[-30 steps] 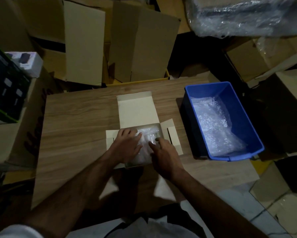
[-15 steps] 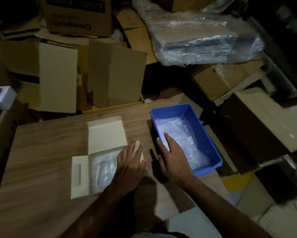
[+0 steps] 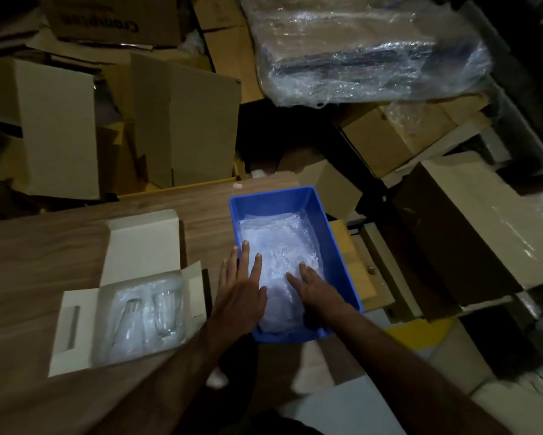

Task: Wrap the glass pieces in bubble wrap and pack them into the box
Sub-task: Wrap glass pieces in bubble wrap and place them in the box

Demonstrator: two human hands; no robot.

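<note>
Over the blue bin (image 3: 323, 221), both hands reach with straight fingers: left hand (image 3: 240, 293) at its rim, right hand (image 3: 315, 288) on the bubble wrap (image 3: 279, 243). Wrapped glass pieces (image 3: 147, 312) lie in the open box (image 3: 75, 321) beside it.

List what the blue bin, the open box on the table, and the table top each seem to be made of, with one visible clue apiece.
Blue bin: probably moulded plastic; uniform colour, smooth walls, rolled rim.
Open box: thin pale cardboard; flat creased flaps, matte surface.
Table top: wood or wood-look laminate; brown grain lines, smooth finish. Which of the two cannot be told.
</note>
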